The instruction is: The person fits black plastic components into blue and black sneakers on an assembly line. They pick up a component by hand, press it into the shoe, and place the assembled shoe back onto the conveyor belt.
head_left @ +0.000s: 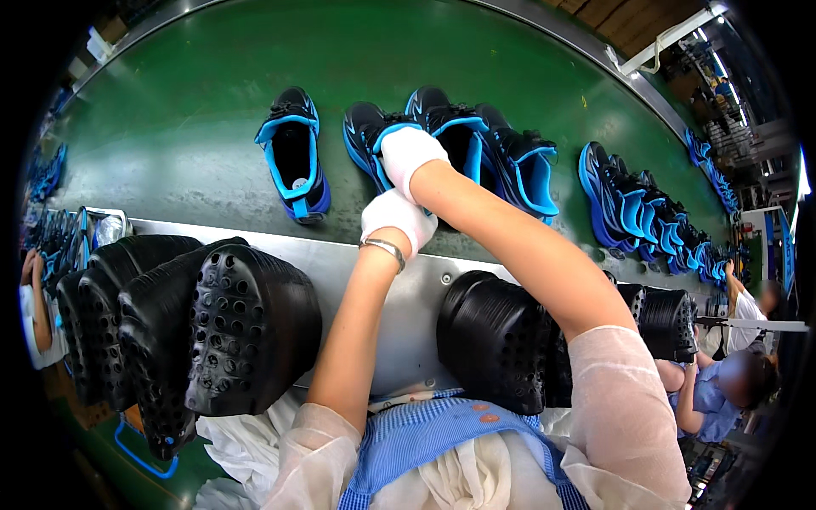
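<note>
Both my hands wear white gloves and are at one black sneaker [364,127] with a bright blue lining, lying on the green conveyor belt. My right hand [411,155] crosses over and grips it at the opening, covering the collar. Closed at the heel end of that sneaker is my left hand [397,218], just below the right one; its fingertips are hidden. A single matching sneaker [290,157] stands to the left, toe away from me. Close on the right sit two more, one sneaker [446,119] partly behind my forearm and another sneaker [520,161] leaning against it.
A row of similar sneakers [625,204] runs along the belt [195,76] to the right. Black shoe lasts [251,327] stand along the near metal ledge [387,319] at left, with more black lasts [493,340] at right. A co-worker [718,382] sits farther right.
</note>
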Action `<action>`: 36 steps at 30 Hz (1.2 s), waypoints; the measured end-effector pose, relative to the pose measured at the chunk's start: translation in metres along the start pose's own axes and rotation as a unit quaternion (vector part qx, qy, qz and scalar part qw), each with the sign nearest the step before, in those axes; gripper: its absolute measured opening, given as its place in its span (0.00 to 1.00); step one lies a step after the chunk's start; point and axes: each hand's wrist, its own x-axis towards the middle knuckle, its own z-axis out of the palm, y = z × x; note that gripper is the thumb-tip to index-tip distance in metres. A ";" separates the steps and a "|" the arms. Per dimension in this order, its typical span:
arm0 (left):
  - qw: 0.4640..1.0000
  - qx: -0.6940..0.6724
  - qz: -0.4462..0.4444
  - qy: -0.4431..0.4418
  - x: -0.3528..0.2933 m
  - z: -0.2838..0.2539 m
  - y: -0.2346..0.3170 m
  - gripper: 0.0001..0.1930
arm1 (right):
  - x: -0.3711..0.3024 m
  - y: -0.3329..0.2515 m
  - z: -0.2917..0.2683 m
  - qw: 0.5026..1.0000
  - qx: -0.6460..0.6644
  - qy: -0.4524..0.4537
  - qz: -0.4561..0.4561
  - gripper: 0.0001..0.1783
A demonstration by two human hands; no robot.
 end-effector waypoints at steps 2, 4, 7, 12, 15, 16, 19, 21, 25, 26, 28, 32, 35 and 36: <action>1.000 0.014 -0.015 -0.016 0.000 -0.006 0.007 0.17 | 0.004 0.004 0.000 1.000 0.004 -0.011 0.002 0.14; 0.999 0.020 -0.021 -0.015 -0.001 -0.008 0.008 0.17 | 0.006 0.004 0.001 1.000 0.010 -0.017 -0.007 0.14; 0.999 0.051 -0.011 -0.017 -0.009 -0.013 0.014 0.19 | 0.003 0.011 0.002 0.999 0.012 -0.019 -0.047 0.15; 0.996 0.088 0.021 -0.014 -0.011 -0.018 0.009 0.23 | -0.044 0.025 -0.028 0.992 0.057 -0.054 -0.094 0.22; 0.997 0.059 -0.007 -0.052 0.005 -0.019 -0.004 0.24 | -0.100 0.044 -0.056 0.984 0.036 -0.023 -0.170 0.20; 0.997 0.026 -0.020 -0.066 0.002 -0.024 0.006 0.24 | -0.124 0.060 -0.066 0.984 0.050 -0.001 -0.170 0.20; 0.995 -0.081 -0.028 -0.058 -0.010 -0.019 0.010 0.21 | -0.202 0.112 -0.091 0.987 0.063 0.065 -0.134 0.19; 0.998 -0.051 0.036 -0.018 -0.008 -0.017 0.000 0.19 | -0.260 0.145 -0.110 0.983 0.040 0.156 -0.089 0.19; 0.989 0.083 0.100 0.068 -0.007 -0.026 -0.011 0.19 | -0.387 0.222 -0.138 0.941 0.001 0.336 0.047 0.16; 0.981 0.097 0.119 0.114 -0.011 -0.028 -0.014 0.19 | -0.420 0.234 -0.145 0.930 0.008 0.355 0.096 0.15; 0.960 0.136 0.090 0.228 -0.012 -0.032 -0.041 0.21 | -0.469 0.265 -0.146 0.899 0.050 0.398 0.177 0.17; 0.904 0.225 -0.023 0.363 -0.037 -0.019 -0.002 0.23 | -0.542 0.310 -0.124 0.881 -0.007 0.372 0.293 0.16; 0.865 0.214 0.068 0.449 -0.050 -0.013 0.004 0.20 | -0.546 0.339 -0.096 0.893 0.006 0.322 0.313 0.20; 0.866 0.203 0.103 0.446 -0.055 -0.010 0.009 0.20 | -0.546 0.344 -0.089 0.897 0.020 0.325 0.298 0.21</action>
